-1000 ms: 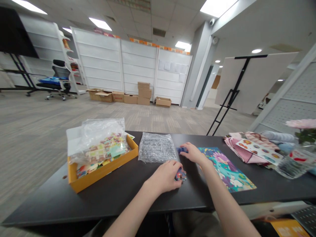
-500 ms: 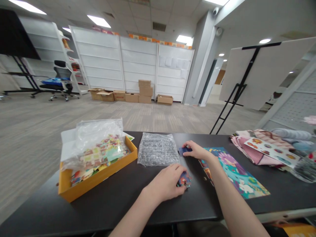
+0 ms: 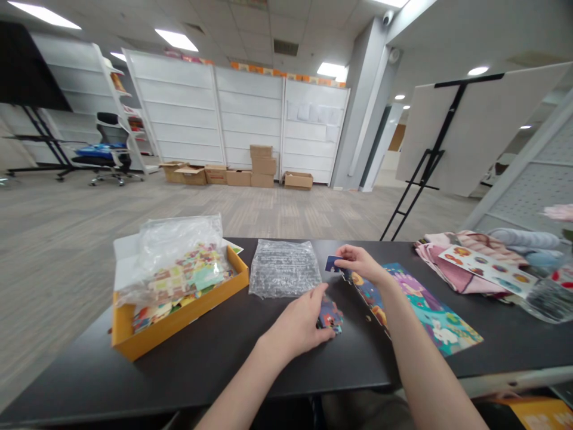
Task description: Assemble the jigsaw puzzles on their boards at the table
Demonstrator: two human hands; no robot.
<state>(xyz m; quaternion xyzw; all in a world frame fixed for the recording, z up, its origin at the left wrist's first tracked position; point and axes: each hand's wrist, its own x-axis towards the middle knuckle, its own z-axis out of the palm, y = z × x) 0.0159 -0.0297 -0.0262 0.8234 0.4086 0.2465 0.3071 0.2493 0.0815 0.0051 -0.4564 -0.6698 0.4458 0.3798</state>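
My right hand [image 3: 359, 263] pinches a dark blue puzzle piece [image 3: 332, 263] with a small pale figure on it, just above the table beyond the left hand. Curled around a small pile of puzzle pieces [image 3: 331, 315] is my left hand [image 3: 298, 322], its thumb at the near side and fingers at the far side. Part of the pile is hidden by that hand. To the right lies a colourful, partly assembled puzzle [image 3: 416, 298] with a purple figure and a white rabbit. My right forearm crosses over it and hides some of it.
An orange box [image 3: 179, 325] of puzzle pieces and clear plastic stands at the left of the black table [image 3: 215, 376]. A clear plastic bag [image 3: 286, 269] lies mid-table. Pink cloths [image 3: 452, 269], a sticker sheet [image 3: 487, 272] and a glass vase [image 3: 550, 298] are at the right.
My right hand has lifted the dark blue piece slightly and tilted it upright. The fingers of my left hand have shifted back a little, showing more of the pile.
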